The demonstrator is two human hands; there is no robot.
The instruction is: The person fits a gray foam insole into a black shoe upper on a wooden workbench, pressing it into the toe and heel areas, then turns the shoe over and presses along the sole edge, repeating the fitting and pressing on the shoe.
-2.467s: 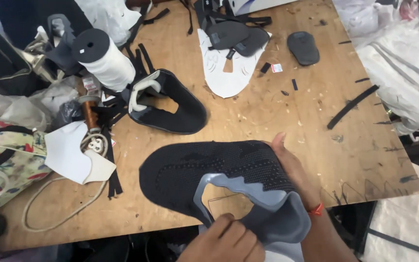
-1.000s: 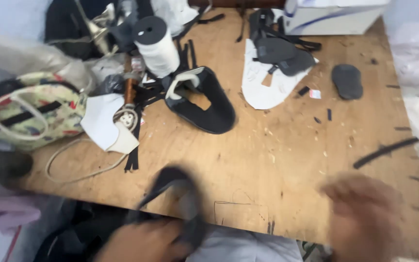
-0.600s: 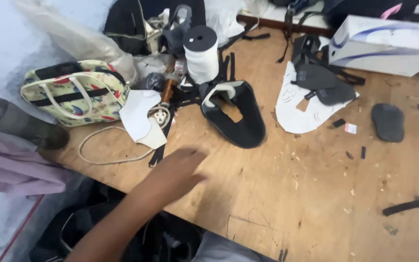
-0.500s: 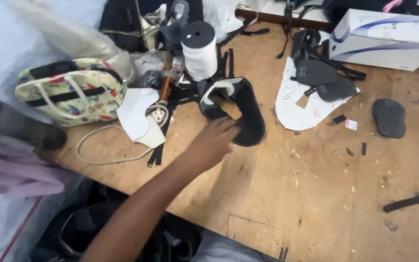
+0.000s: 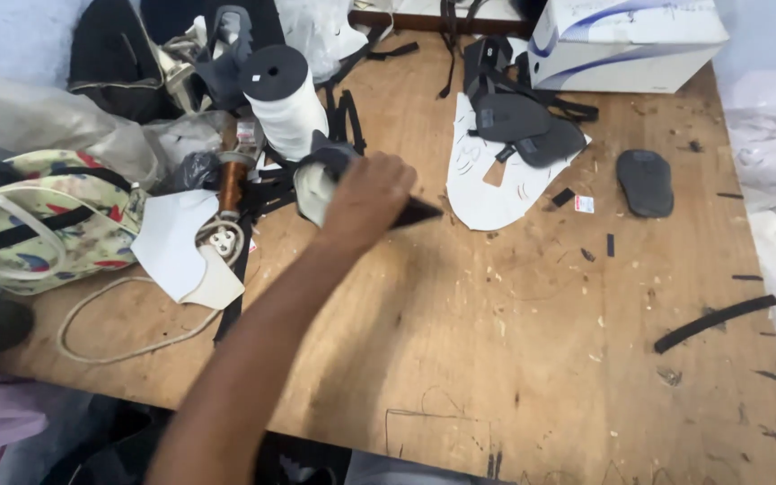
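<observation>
Left hand (image 5: 365,199) grasping the black shoe upper (image 5: 321,175), raised just off the bench (image 5: 460,341) beside the white spool (image 5: 285,101). Right hand out of view. Floral bag (image 5: 33,220) lies at the bench's left edge.

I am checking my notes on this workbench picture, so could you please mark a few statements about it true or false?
1. A hand grips a black shoe upper near the white thread spool. True.
2. The thread spool lies flat on its side. False: it stands upright, its hole facing up.
3. A floral bag sits at the left edge of the wooden table. True.
4. The white and blue box sits at the near edge of the table. False: it is at the far right corner.
5. A dark oval pad lies on bare wood, right of the white paper pattern. True.
</observation>
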